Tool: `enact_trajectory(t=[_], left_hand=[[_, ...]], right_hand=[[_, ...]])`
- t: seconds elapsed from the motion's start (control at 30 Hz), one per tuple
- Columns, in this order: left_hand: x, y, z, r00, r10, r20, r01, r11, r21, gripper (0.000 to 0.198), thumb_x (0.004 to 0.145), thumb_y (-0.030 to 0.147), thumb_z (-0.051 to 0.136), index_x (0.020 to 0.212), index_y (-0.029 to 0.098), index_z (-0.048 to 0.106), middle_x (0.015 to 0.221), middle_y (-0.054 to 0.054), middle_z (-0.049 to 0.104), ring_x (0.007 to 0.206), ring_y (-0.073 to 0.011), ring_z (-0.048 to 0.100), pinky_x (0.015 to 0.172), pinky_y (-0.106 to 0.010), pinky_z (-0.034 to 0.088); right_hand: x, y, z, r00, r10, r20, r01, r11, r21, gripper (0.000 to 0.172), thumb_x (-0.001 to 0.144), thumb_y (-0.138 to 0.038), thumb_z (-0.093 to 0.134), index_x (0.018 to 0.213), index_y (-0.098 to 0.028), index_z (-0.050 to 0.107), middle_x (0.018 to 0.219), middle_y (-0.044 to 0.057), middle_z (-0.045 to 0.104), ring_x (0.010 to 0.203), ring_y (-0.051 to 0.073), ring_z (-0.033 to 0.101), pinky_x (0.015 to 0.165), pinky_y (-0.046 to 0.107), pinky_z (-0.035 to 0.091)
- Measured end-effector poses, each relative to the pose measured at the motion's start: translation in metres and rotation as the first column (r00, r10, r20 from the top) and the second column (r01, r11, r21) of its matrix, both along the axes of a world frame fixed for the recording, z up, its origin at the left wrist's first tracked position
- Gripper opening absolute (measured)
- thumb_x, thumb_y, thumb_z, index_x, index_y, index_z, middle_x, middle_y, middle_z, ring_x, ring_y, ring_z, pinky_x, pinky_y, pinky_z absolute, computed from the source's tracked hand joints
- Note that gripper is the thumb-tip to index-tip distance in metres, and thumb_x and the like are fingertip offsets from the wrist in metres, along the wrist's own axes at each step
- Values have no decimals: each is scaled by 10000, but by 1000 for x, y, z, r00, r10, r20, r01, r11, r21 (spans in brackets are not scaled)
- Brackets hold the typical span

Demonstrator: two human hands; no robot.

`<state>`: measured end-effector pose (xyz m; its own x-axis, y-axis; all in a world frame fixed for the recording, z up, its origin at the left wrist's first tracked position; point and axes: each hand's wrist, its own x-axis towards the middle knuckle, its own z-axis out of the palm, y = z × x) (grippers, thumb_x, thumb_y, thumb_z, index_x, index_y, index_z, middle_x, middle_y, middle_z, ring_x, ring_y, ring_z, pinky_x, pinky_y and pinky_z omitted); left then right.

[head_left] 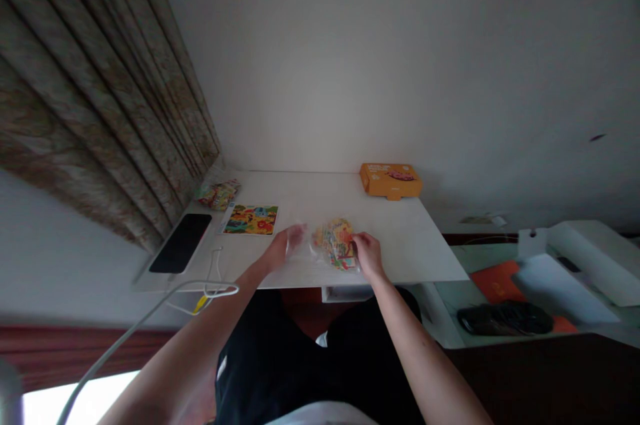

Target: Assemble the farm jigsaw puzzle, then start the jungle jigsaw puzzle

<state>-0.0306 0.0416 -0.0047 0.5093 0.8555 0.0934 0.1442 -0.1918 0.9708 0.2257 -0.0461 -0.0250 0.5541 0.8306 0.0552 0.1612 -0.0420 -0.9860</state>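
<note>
A clear plastic bag (336, 245) of small colourful pieces, which look like jigsaw pieces, is held just over the white table between my two hands. My right hand (369, 255) pinches the bag's right edge, fingers closed. At the other end, my left hand (281, 248) is closed on the loose, see-through plastic, its fingertips partly behind the film. The pieces are bunched toward the right hand. Left of my left hand lies a flat picture card (250, 219) with bright cartoon animals. Behind that card rests a second clear bag (219, 194) of colourful pieces.
An orange box (391, 180) stands at the back right of the white table (310, 195). A black phone (181, 243) lies near the left edge, with a white cable (135, 328) in front. Curtains (115, 78) hang at left; a black shoe (505, 317) is low at right.
</note>
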Motion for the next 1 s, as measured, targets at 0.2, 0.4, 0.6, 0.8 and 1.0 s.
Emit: enact_trajectory(t=[0.2, 0.4, 0.6, 0.8, 1.0], left_hand=[[8, -9, -5, 936, -96, -340, 223, 907, 357, 569, 805, 475, 739, 1322, 253, 652, 1442, -169, 605, 1335, -386, 559, 1183, -585, 326], [10, -10, -19, 898, 52, -436, 164, 882, 441, 821, 772, 481, 781, 1502, 281, 461, 1514, -179, 530, 1404, -404, 490, 1207, -644, 208], [8, -12, -17, 897, 85, -434, 144, 873, 467, 895, 766, 494, 771, 1540, 261, 388, 1563, -184, 467, 1468, -408, 402, 1189, -650, 240], [7, -9, -21, 892, 103, -439, 154, 845, 511, 945, 775, 514, 783, 1555, 214, 342, 1632, -220, 350, 1516, -399, 316, 1213, -555, 267], [8, -9, -24, 801, 197, -566, 200, 803, 562, 1058, 793, 599, 744, 1623, 246, 191, 1642, -214, 334, 1519, -378, 325, 1185, -581, 305]], right_hand=[[12, 13, 23, 982, 51, 180, -58, 998, 35, 464, 808, -644, 620, 742, -193, 709, 717, 72, 726, 669, 212, 649, 635, 302, 486], [22, 27, 36, 864, 70, 498, -73, 997, -12, 432, 937, -552, 472, 798, -203, 688, 755, 92, 723, 657, 214, 636, 648, 311, 455], [25, 31, 46, 682, 116, 722, -97, 993, -68, 335, 995, -370, 410, 916, -212, 695, 799, 80, 728, 692, 218, 639, 665, 300, 421], [24, 32, 61, 613, 85, 786, -115, 993, -19, 353, 1024, -359, 385, 1004, -213, 705, 904, 93, 748, 773, 233, 667, 712, 308, 438], [22, 34, 67, 590, 156, 792, -105, 988, -117, 321, 1012, -315, 409, 970, -217, 712, 877, 91, 748, 750, 226, 658, 700, 303, 427]])
